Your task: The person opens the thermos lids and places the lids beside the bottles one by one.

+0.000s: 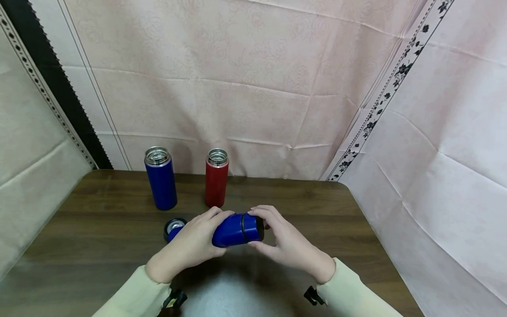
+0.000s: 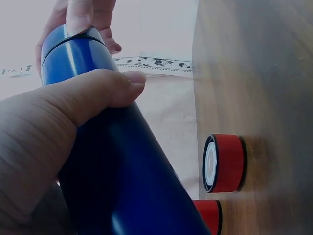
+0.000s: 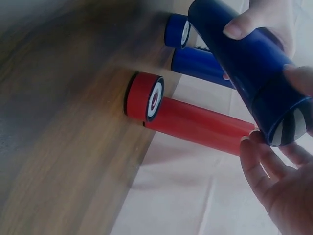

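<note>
A capped blue thermos bottle (image 1: 227, 232) is held tilted above the table, its capped end toward the right. My left hand (image 1: 194, 241) grips it round the body, the thumb lying across it in the left wrist view. At the other end my right hand (image 1: 288, 245) holds the blue lid (image 1: 252, 227) between thumb and fingers; a dark seam separates lid and body. A loose blue lid (image 3: 176, 31) lies on the table near my left hand. Behind the held bottle in the head view, a red lid (image 3: 141, 97) is hidden, but both wrist views show it.
At the back of the wooden table (image 1: 99, 237) stand an uncapped blue bottle (image 1: 161, 185) and, to its right, an uncapped red bottle (image 1: 216, 185). Pale patterned cloth (image 1: 222, 79) hangs behind the table and along both sides.
</note>
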Demonstrator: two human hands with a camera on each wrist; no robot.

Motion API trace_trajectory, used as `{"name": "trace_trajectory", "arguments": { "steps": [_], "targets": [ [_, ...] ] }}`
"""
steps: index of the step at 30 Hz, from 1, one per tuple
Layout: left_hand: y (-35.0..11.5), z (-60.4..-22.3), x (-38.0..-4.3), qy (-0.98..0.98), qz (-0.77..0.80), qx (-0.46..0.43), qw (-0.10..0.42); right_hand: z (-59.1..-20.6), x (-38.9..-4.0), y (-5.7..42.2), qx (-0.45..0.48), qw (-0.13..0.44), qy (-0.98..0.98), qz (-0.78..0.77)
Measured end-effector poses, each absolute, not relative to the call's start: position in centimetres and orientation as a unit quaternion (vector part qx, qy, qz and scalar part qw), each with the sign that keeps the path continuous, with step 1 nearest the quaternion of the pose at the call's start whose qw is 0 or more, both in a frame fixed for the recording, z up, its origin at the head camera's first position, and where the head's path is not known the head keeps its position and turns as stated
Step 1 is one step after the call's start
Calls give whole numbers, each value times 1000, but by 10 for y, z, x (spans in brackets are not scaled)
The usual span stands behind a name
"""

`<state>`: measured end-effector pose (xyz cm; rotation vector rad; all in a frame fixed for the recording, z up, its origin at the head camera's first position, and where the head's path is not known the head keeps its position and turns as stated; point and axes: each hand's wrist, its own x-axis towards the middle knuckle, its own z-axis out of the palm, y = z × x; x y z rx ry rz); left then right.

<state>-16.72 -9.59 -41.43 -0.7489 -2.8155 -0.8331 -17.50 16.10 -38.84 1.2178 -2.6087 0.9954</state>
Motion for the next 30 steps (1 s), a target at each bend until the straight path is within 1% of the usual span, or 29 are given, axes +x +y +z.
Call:
{"name": "trace_trajectory", "arguments": {
  "steps": [2, 4, 7, 11, 18, 23, 26, 30],
  "targets": [
    [-95, -415, -166, -929, -274, -242, 54, -388, -174, 160, 374, 39, -858, 351],
    [-94, -415, -166, -932, -267, -239, 58, -388, -174, 159, 334, 19, -864, 376],
    [-93, -415, -165, -936, -244, -240, 78, -387, -175, 156, 277, -12, -879, 388],
    [-92, -414, -165, -938, -220, -247, 102, -386, -176, 153, 248, -36, -892, 377],
    [-93, -416, -165, -938, -218, -249, 106, -383, -175, 154, 249, -59, -885, 389],
    [-94, -416, -167, -933, -220, -260, 120, -381, -174, 157, 268, -65, -874, 400],
    [-95, -416, -167, -930, -220, -266, 123, -381, -173, 158, 293, -51, -874, 385],
    [-95, -416, -168, -930, -223, -269, 114, -381, -171, 160, 342, -9, -877, 338]
  ]
}}
